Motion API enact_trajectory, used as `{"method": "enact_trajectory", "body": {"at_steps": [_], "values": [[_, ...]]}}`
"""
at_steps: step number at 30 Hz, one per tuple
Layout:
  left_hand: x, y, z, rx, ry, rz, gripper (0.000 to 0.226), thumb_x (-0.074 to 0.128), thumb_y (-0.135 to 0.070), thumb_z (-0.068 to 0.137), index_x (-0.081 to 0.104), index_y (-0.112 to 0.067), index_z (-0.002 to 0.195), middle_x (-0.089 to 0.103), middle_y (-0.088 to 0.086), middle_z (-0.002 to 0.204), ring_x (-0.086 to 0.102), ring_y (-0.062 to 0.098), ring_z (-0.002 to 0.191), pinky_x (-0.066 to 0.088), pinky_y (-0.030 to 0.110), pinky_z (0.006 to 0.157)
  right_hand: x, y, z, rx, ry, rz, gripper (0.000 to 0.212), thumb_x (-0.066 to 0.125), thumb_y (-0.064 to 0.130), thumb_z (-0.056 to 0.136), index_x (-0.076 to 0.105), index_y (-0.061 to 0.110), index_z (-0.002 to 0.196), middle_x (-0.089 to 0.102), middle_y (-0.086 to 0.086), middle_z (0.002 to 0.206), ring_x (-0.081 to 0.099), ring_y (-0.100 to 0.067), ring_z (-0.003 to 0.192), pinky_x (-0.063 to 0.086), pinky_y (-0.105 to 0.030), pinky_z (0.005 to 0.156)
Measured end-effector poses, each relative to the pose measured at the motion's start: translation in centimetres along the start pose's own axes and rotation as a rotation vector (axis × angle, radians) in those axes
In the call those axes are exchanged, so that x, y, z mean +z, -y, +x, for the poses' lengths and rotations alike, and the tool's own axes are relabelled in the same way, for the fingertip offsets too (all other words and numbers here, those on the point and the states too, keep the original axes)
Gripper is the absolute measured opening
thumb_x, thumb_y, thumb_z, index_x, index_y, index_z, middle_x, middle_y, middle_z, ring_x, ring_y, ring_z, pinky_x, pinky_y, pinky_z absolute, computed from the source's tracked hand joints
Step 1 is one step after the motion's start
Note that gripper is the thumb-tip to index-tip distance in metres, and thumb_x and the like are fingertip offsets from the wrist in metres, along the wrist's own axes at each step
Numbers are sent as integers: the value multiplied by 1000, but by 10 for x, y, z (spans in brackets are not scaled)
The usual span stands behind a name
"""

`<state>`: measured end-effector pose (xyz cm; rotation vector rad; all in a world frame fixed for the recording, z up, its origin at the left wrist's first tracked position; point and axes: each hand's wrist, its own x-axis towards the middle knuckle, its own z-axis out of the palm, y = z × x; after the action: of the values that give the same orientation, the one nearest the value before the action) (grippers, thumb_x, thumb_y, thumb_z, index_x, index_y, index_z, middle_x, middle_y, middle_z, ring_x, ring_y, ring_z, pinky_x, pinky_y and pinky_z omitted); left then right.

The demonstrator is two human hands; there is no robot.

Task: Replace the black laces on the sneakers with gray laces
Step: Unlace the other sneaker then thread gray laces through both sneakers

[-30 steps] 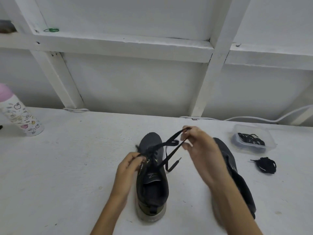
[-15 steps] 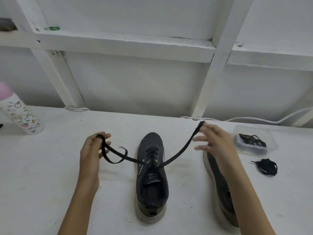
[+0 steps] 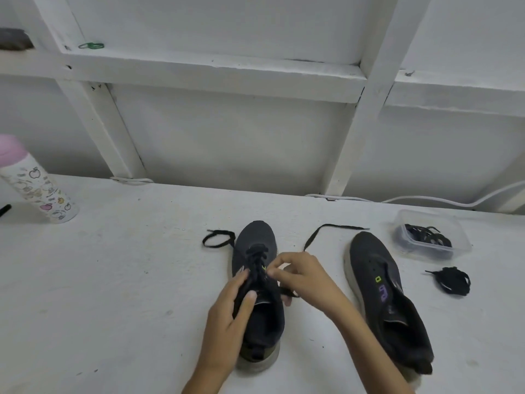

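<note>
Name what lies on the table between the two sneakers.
In the head view, a loose end of the black lace lies between the laced sneaker and the unlaced sneaker; the right hand reaches across nearer.

The white table, flecked with small dark specks, carries everything. The middle sneaker stands upright on its sole, toe towards the wall. Its black lace trails onto the table in a loop left of the toe and a loose end right of it. The right sneaker, apart from it, tilts sideways. Past its toe sits a clear plastic box of black laces, with 1 lace bundle just beside it. A pink-capped bottle stands far left. A white cable runs along the back edge.
</note>
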<state>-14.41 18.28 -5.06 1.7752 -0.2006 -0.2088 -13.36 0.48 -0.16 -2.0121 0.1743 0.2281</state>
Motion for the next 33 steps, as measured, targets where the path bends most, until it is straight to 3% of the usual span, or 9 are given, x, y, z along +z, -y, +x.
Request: {"method": "enact_trajectory", "body": {"at_steps": [2, 5, 9, 12, 19, 24, 27, 30, 33], "values": [[2, 1, 4, -12, 13, 20, 43, 49, -33, 94, 49, -31, 137, 52, -23, 136, 44, -11, 127, 35, 9, 105, -1, -1, -2, 25, 46, 2, 14, 65, 23, 91, 71, 12, 86, 71, -8, 67, 60, -13, 46, 43, -17, 50], [3, 0, 6, -12, 29, 26, 41, 47, -22, 99, 45, -31, 139, 49, -28, 135, 41, -17, 125, 31, 1, 99, -1, -6, -1, 14, 13, -73, 8, 71, 26, 86, 76, 21, 82, 73, 3, 78, 56, -1, 52, 41, -18, 53], [2, 2, 6, 23, 37, 58, 41, 47, -19, 100, 45, -33, 138, 48, -29, 134, 41, -19, 124, 30, 1, 100, 3, -7, 4, 8, 33, -149, 7, 68, 27, 80, 71, 22, 76, 70, 9, 77, 66, -14, 68, 56, -38, 70], [1, 4, 8, 25, 39, 72, 39, 47, -16, 100, 43, -38, 132, 47, -34, 128, 39, -26, 119, 29, -2, 96, 6, -3, 7, -21, 37, -153, 6, 62, 30, 72, 62, 24, 71, 65, 9, 73, 66, -20, 71, 55, -43, 75], [-3, 11, 11, 29, 68, 83, 40, 47, -18, 99, 43, -40, 133, 47, -27, 136, 40, -15, 127, 30, 8, 107, 15, -1, 25, -165, -163, -348, 5, 57, 24, 87, 55, 23, 83, 60, 9, 82, 56, -10, 71, 46, -29, 66], [0, 11, 11, 41, 49, 76, 40, 47, -20, 99, 43, -42, 132, 50, -29, 133, 42, -16, 126, 32, 9, 107, 3, -13, 17, -5, -16, 113, 17, 63, 28, 93, 65, 14, 85, 65, 3, 76, 57, -9, 61, 42, -22, 53], [1, 12, 10, 37, 44, 78, 40, 48, -18, 99, 44, -41, 132, 50, -29, 132, 42, -15, 126, 32, 7, 105, -2, -21, 5, 75, 78, 188, 25, 71, 39, 87, 71, 14, 84, 65, -4, 73, 58, -12, 63, 40, -20, 53], [1, 13, 10, 34, 37, 94, 41, 48, -16, 99, 46, -34, 136, 51, -28, 132, 43, -15, 125, 33, 6, 104, 3, -21, -1, 30, 73, 238, 17, 72, 30, 87, 72, 15, 79, 62, -9, 69, 56, -13, 61, 40, -19, 55], [0, 12, 11, 30, 44, 102, 41, 48, -16, 100, 47, -34, 137, 54, -22, 135, 46, -9, 127, 36, 16, 109, 0, -11, 5, 5, 0, 261, 15, 66, 13, 90, 67, 10, 75, 57, -3, 56, 51, -7, 52, 38, -11, 54]]}}
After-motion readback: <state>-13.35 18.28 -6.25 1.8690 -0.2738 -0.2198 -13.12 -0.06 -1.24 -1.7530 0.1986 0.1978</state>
